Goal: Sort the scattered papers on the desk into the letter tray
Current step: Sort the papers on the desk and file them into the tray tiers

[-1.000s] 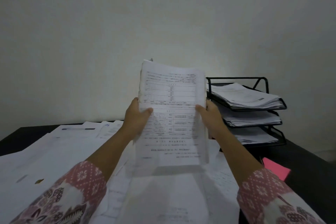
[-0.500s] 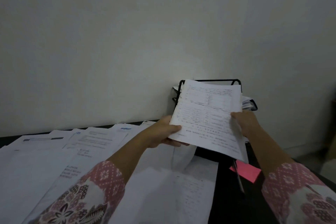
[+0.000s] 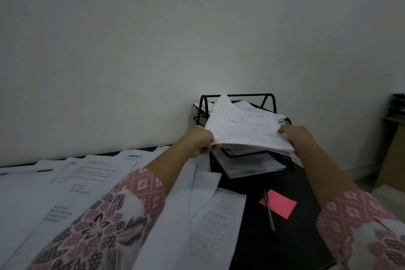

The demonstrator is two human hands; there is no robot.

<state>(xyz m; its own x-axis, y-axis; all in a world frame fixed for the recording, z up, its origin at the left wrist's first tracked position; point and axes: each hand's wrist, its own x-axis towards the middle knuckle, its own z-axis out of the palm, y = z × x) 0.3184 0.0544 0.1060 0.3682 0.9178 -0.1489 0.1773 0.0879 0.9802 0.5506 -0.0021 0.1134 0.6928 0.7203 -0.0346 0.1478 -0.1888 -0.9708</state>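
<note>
A sheaf of printed white papers (image 3: 247, 131) lies tilted over the top tier of the black wire letter tray (image 3: 237, 95) at the back of the dark desk. My left hand (image 3: 200, 141) grips the sheaf's near left corner. My right hand (image 3: 294, 133) holds its right edge, fingers curled over it. The tray's lower tiers hold other stacks of paper (image 3: 252, 164). Several loose sheets (image 3: 72, 184) lie spread over the left half of the desk.
A pink sticky-note pad (image 3: 281, 204) with a pen (image 3: 269, 210) across it lies on the black desk (image 3: 285, 237) in front of the tray. A wooden cabinet (image 3: 394, 149) stands at the far right. A plain wall rises behind the desk.
The sheaf went from upright in front of me, rightward and down, onto the tray's top tier. Both hands kept their hold, and my view turned right.
</note>
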